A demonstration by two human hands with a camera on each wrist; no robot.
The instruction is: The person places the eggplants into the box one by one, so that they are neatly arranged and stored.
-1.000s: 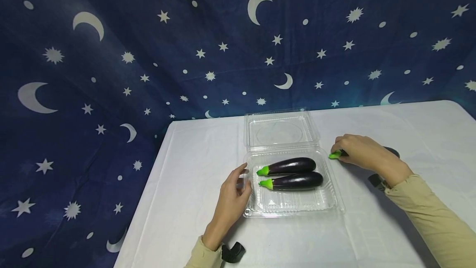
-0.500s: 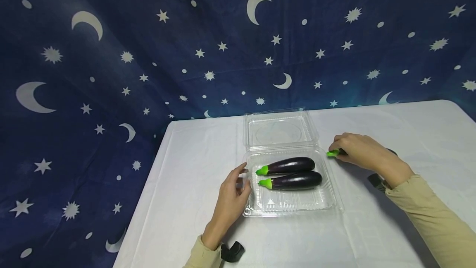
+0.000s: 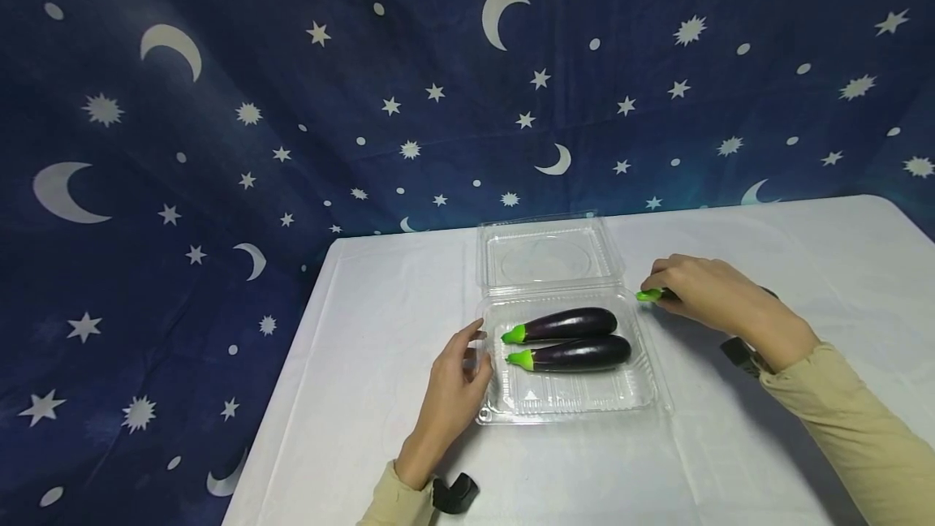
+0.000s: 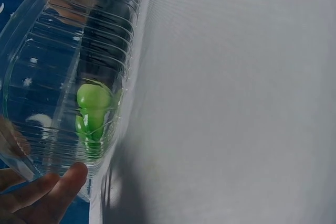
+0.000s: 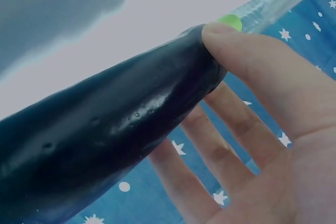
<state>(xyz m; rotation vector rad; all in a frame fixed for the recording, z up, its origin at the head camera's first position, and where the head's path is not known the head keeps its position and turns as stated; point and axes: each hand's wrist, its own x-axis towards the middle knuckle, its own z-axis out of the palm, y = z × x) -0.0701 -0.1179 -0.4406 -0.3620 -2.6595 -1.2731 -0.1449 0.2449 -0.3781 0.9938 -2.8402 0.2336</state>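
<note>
My right hand (image 3: 704, 286) grips an eggplant by its neck, just right of the clear plastic container. The hand hides much of that eggplant in the head view, leaving its green stem (image 3: 648, 295) poking out leftward. In the right wrist view the dark eggplant (image 5: 110, 114) slants across, thumb on one side and fingers on the other. My left hand (image 3: 453, 388) rests its fingertips against the left wall of the container (image 3: 570, 400). Inside the container lie two eggplants, a rear one (image 3: 573, 323) and a front one (image 3: 584, 354), side by side with green stems pointing left.
The container's hinged lid (image 3: 548, 254) lies folded back toward the rear edge of the white-covered table (image 3: 387, 299). A dark blue cloth (image 3: 409, 63) with moons and stars hangs behind. Dark wrist mounts (image 3: 454, 495) sit by both cuffs.
My right hand has shifted slightly left and farther back with the eggplant, whose stem is now closer to the container's right edge. The left hand stays at the container wall.
</note>
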